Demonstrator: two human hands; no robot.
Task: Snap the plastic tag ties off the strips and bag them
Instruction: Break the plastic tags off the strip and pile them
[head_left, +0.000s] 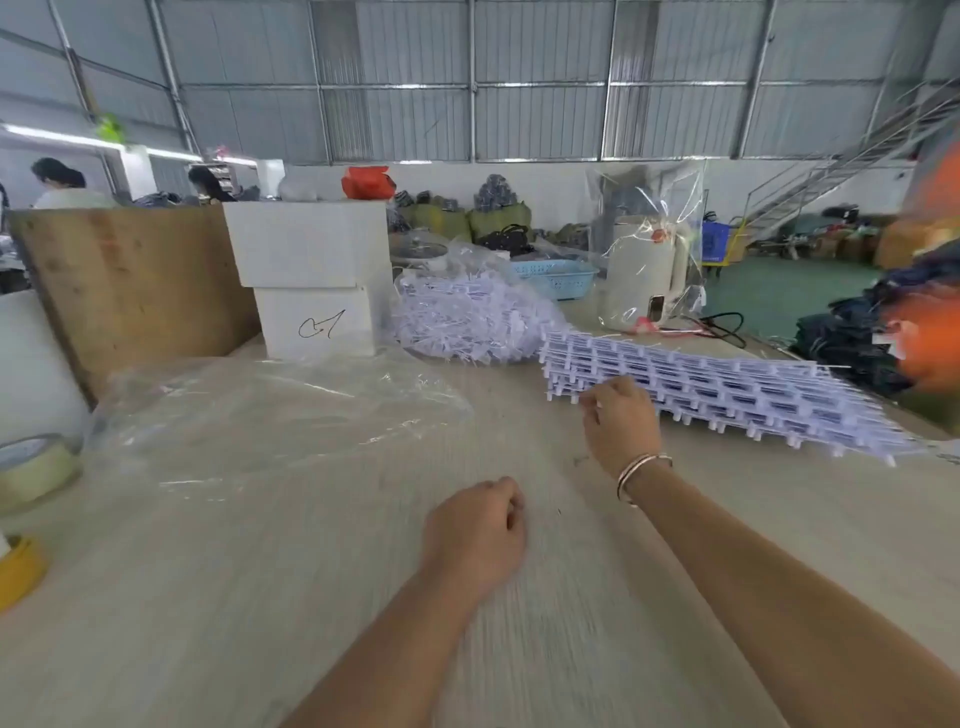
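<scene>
Right hand (618, 421): reaches to the near left corner of the stack of tag strips (727, 395); fingers curled at its edge, though blur and the back of the hand hide whether they pinch a strip, so the grip cannot be told. A bracelet (641, 475) sits on the wrist.
Left hand (475, 535): over the bare desk (260, 597), fingers curled in a loose fist; nothing visible inside, and the palm side is hidden.
Stack of tag strips: white and blue, lying on the right part of the desk; its far right end smears into blur.
Loose ties (467, 322): a heap behind the stack, partly in clear plastic; single pieces hard to tell apart.
Clear bag (270, 415): flat and crumpled on the left of the desk; contents not readable through the glare.
Boxes (311, 280): two white ones stacked behind the bag, the lower marked in pen.
Tape rolls (31, 473): at the left edge, the yellow one cut off by the frame.
Kettle (644, 280): white, wrapped in clear film, beside a blue basket (556, 278).
</scene>
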